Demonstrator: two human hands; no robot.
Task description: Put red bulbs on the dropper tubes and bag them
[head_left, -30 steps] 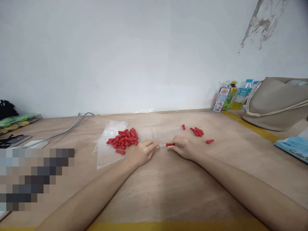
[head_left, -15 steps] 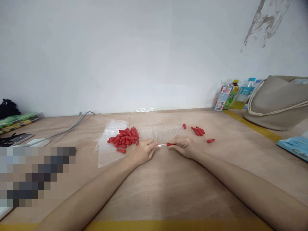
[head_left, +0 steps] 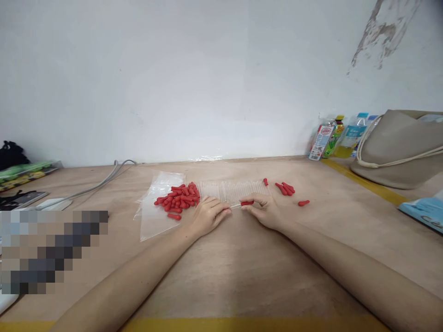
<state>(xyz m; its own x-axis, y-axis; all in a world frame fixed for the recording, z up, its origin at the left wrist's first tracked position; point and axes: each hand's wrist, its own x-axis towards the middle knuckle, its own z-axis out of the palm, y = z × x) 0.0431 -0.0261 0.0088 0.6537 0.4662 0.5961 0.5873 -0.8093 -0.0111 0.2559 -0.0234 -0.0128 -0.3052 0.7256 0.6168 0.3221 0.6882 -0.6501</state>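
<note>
My left hand (head_left: 209, 215) is closed, its fingertips pinching a thin clear dropper tube (head_left: 236, 206). At the tube's right end is a red rubber dropper bulb (head_left: 247, 203), held between the thumb and fingers of my right hand (head_left: 266, 210). How far the tube goes into the bulb is too small to tell. Behind my hands lies a row of clear tubes (head_left: 238, 189), side by side on the table. A heap of red bulbs (head_left: 182, 197) rests on a clear plastic bag (head_left: 155, 221) left of my left hand.
Past my right hand lie several loose red bulbs (head_left: 285, 188), and a single bulb (head_left: 303, 203) further right. Drink bottles (head_left: 351, 136), a carton (head_left: 321, 140) and a beige bag (head_left: 398, 147) stand at the back right. A grey cable (head_left: 100, 183) crosses the left side.
My right thumb and fingers have loosened and spread a little, so more of the bulb shows. The tube now tilts slightly, its right end higher. My left hand has shifted slightly.
</note>
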